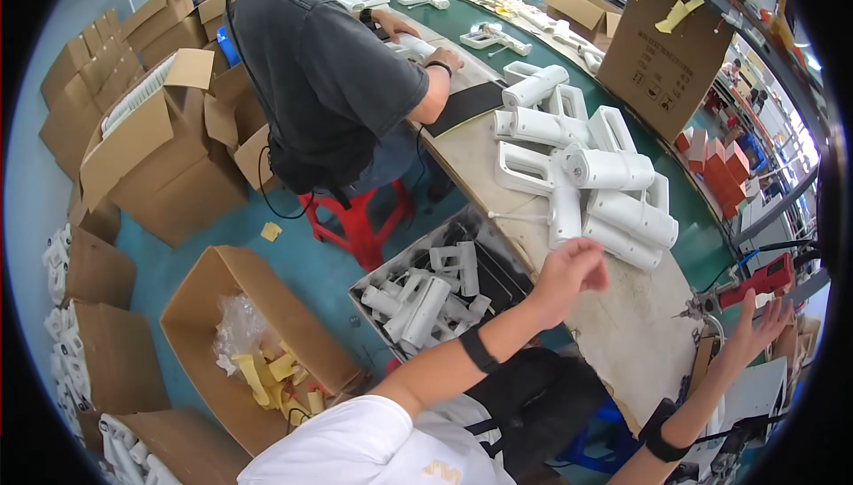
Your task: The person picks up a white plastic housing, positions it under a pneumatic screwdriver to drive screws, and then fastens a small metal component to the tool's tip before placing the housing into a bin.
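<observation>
With our left hand loosely curled beside the white housings on the bench, its grip unclear to us, and our right hand spread near the red tool, we have a bin of similar housings and a cardboard box of clear plastic and yellow scraps below.

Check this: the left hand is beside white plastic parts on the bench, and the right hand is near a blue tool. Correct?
No: the head view shows the tool is red. The rest holds: the left hand is beside white plastic parts, the right hand near that tool.
</observation>
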Motion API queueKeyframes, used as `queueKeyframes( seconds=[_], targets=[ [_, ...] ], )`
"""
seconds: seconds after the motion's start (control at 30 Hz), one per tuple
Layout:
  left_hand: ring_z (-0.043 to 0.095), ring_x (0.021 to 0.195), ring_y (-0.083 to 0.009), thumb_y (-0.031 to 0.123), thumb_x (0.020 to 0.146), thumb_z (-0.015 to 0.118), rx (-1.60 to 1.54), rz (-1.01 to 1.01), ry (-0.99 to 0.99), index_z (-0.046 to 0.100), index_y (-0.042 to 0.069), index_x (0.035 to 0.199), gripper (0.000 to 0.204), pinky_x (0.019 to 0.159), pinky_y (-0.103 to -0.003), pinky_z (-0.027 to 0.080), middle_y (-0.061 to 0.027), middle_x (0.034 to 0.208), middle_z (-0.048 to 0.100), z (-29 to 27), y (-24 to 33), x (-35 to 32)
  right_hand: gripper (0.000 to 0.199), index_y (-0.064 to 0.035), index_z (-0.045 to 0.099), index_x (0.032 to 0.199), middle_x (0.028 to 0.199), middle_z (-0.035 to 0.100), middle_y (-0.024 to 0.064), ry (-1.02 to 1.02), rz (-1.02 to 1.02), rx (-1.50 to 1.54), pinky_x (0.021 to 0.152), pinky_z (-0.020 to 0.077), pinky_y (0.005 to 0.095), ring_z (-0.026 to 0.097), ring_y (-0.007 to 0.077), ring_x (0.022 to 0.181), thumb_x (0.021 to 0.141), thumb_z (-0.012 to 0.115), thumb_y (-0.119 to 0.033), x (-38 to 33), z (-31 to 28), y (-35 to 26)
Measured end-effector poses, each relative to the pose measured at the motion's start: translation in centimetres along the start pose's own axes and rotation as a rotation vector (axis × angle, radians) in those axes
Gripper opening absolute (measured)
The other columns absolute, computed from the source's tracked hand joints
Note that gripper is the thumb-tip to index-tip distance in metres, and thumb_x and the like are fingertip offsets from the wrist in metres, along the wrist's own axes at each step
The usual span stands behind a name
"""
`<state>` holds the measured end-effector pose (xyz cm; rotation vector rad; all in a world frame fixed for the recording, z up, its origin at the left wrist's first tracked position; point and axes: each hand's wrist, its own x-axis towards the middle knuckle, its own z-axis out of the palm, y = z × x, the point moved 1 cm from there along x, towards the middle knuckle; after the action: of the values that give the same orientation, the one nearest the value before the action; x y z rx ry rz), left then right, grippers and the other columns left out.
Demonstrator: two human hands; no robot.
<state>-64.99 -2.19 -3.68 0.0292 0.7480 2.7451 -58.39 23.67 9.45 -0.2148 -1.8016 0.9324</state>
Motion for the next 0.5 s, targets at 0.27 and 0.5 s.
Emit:
queueKeyframes(
  seconds=[0.27,0.5],
  targets=[
    [0.057,0.068,-0.0111,0.011,0.091,0.054,0.28,0.093,-0.019,0.055,0.004,0.099,0.01,0.065,-0.027,0.048,-0.0017,0.078,0.058,3.6,-2.5,4.1,0.062,-0.0027,0.036,0.136,0.117,0.054,0.0087,0.015,0.154,0.123,0.086,0.0436,0.0281,0.054,0.0159,0.1,0.085,0.068,-0.016,4.7,-0.8,8.4],
    [0.056,0.069,-0.0086,0.007,0.088,0.056,0.707,0.481,-0.017,0.057,0.002,0.097,0.01,0.061,-0.024,0.047,-0.003,0.078,0.059,1.5,-3.3,6.1,0.039,-0.0016,0.05,0.123,0.095,0.06,0.0052,0.088,0.322,0.463,0.061,0.042,0.021,0.052,0.0075,0.071,0.087,0.058,-0.013,2.3,-2.6,7.3]
  ],
)
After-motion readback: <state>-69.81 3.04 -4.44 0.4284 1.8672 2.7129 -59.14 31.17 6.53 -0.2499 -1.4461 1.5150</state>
